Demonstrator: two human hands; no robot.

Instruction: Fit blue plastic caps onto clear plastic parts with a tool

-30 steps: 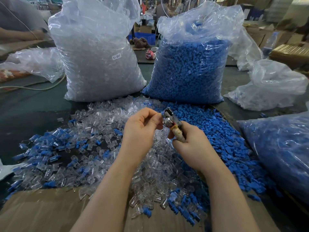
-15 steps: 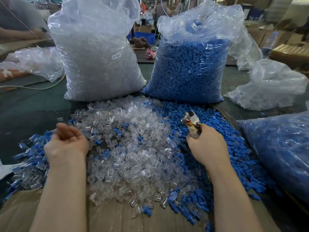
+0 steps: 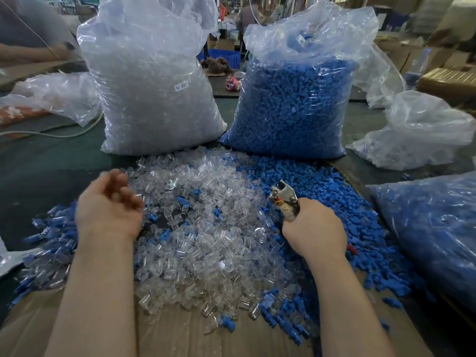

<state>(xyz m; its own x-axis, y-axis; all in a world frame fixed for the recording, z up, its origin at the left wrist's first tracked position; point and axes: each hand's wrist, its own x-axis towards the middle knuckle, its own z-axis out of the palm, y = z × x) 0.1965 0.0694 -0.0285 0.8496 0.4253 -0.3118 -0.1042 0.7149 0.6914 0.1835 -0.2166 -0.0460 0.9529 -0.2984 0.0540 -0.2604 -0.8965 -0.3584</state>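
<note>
While the person's right hand (image 3: pixel 313 229) clenches around the handles of a small metal plier-like tool (image 3: pixel 284 199), its silvery head tilts up and away over the border between two loose piles. The heap of small clear plastic parts (image 3: pixel 206 228) spreads across the middle of the work surface, and the heap of small blue plastic caps (image 3: pixel 334 191) lies just to its right, with stray blue pieces mixed into the clear ones. The left hand (image 3: pixel 109 211) hovers above the left edge of the clear heap, palm turned up, fingers loosely bent and blurred, gripping nothing. Below the left hand, a cluster of clear parts with blue caps on them (image 3: pixel 49 243) lies at the far left. Behind the piles stand a tall clear plastic bag of clear parts (image 3: pixel 152 81) and, beside it on the right, a clear plastic bag of blue caps (image 3: pixel 293 104). A brown cardboard sheet (image 3: pixel 180 336) lies under the near edge of the heaps.
</note>
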